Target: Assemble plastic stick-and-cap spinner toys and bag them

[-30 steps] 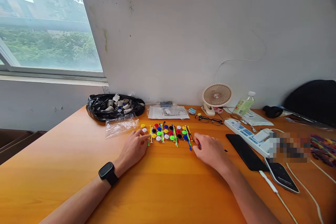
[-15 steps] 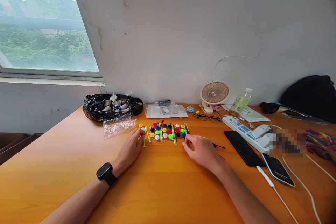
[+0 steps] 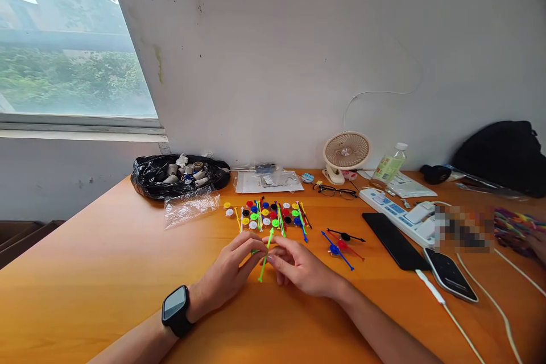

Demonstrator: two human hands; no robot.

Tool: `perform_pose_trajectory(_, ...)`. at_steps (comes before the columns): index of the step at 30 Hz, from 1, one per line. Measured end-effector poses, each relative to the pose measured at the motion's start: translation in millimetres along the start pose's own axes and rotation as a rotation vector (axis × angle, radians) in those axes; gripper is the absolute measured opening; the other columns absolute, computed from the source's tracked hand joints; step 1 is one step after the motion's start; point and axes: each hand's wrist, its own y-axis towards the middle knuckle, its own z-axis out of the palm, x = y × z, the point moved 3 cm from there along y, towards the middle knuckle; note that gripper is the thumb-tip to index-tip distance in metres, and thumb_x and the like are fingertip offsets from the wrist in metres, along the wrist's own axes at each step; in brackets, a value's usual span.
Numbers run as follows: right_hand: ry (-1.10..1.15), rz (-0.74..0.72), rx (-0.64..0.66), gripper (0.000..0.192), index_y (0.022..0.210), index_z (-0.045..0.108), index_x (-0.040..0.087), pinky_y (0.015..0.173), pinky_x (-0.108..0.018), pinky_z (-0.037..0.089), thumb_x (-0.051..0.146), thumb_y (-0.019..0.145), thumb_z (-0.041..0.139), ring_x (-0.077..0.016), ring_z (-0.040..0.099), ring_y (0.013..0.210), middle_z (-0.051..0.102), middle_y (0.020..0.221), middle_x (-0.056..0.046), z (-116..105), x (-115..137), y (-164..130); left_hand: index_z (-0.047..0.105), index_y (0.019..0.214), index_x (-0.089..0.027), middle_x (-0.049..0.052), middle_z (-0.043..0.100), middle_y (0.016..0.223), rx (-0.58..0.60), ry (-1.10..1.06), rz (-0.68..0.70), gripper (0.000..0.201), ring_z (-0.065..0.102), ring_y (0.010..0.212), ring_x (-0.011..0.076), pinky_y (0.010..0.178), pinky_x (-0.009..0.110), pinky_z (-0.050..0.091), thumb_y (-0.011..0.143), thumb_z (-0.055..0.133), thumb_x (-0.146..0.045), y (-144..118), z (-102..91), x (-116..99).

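My left hand (image 3: pixel 232 267) and my right hand (image 3: pixel 298 266) meet over the orange table (image 3: pixel 128 273), both pinching a thin green plastic stick (image 3: pixel 266 253) with a small green disc at the fingertips. Just beyond them lies a cluster of small coloured discs and sticks (image 3: pixel 267 215). To the right of my right hand lie three assembled spinners: blue (image 3: pixel 335 249), red (image 3: pixel 347 246) and black (image 3: pixel 345 235). A black smartwatch (image 3: pixel 176 310) is on my left wrist.
A black bag of spools (image 3: pixel 179 174) and a clear plastic bag (image 3: pixel 190 205) sit at the back left. A small fan (image 3: pixel 344 153), glasses (image 3: pixel 335 190), a bottle (image 3: pixel 390 168), a power strip (image 3: pixel 401 216), two phones (image 3: pixel 394 239) and cables fill the right side.
Both hands drew back from the cluster toward me and came together on a green stick. The spinners to the right, hidden by my right hand before, now show.
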Motion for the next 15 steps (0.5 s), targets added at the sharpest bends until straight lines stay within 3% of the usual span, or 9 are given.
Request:
perform_pose_trajectory(3, 0.207, 0.037, 0.080, 0.047, 0.120, 0.053, 0.021, 0.055, -0.025, 0.052, 0.061, 0.096, 0.062, -0.0108, 0.063, 0.055, 0.071, 0.096, -0.003, 12.3, -10.8, 6.2, 0.068, 0.109, -0.024, 0.008, 0.065, 0.109, -0.044, -0.018, -0.008, 0.014, 0.064, 0.099, 0.0194, 0.088, 0.031, 0.054, 0.103, 0.055, -0.023, 0.2, 1.0, -0.6)
perform_pose_trajectory(6, 0.284, 0.012, 0.056, 0.046, 0.113, 0.054, 0.020, 0.053, -0.023, 0.051, 0.059, 0.094, 0.066, -0.0107, 0.065, 0.054, 0.073, 0.094, -0.004, 14.8, -12.2, 11.3, 0.070, 0.107, -0.023, 0.009, 0.064, 0.110, -0.142, -0.026, -0.057, 0.011, 0.064, 0.094, 0.0185, 0.084, 0.031, 0.055, 0.099, 0.064, -0.028, 2.3, -1.0, 8.0)
perform_pose_trajectory(10, 0.356, 0.002, 0.001, 0.046, 0.112, 0.053, 0.020, 0.051, -0.022, 0.051, 0.053, 0.089, 0.075, -0.0110, 0.062, 0.049, 0.069, 0.070, 0.003, 11.7, -5.6, 13.1, 0.068, 0.087, -0.019, 0.009, 0.066, 0.102, -0.215, -0.173, -0.096, 0.016, 0.065, 0.098, 0.0206, 0.083, 0.031, 0.056, 0.093, 0.074, -0.033, 4.3, -0.9, 21.5)
perform_pose_trajectory(12, 0.375, 0.021, 0.001, 0.047, 0.112, 0.053, 0.020, 0.051, -0.023, 0.050, 0.052, 0.087, 0.078, -0.0113, 0.061, 0.049, 0.069, 0.068, 0.003, 10.5, -2.7, 12.4, 0.065, 0.080, -0.017, 0.008, 0.067, 0.094, -0.198, -0.262, -0.129, 0.023, 0.066, 0.093, 0.0199, 0.080, 0.030, 0.055, 0.091, 0.075, -0.035, 4.0, 1.3, 26.0)
perform_pose_trajectory(15, 0.408, 0.066, 0.018, 0.050, 0.114, 0.056, 0.019, 0.054, -0.022, 0.049, 0.049, 0.084, 0.081, -0.0092, 0.060, 0.052, 0.074, 0.082, -0.002, 9.2, -1.8, 11.7, 0.062, 0.078, -0.016, 0.005, 0.069, 0.077, -0.103, -0.378, -0.256, 0.030, 0.065, 0.073, 0.0155, 0.069, 0.026, 0.053, 0.092, 0.073, -0.039, 2.0, 7.3, 30.7)
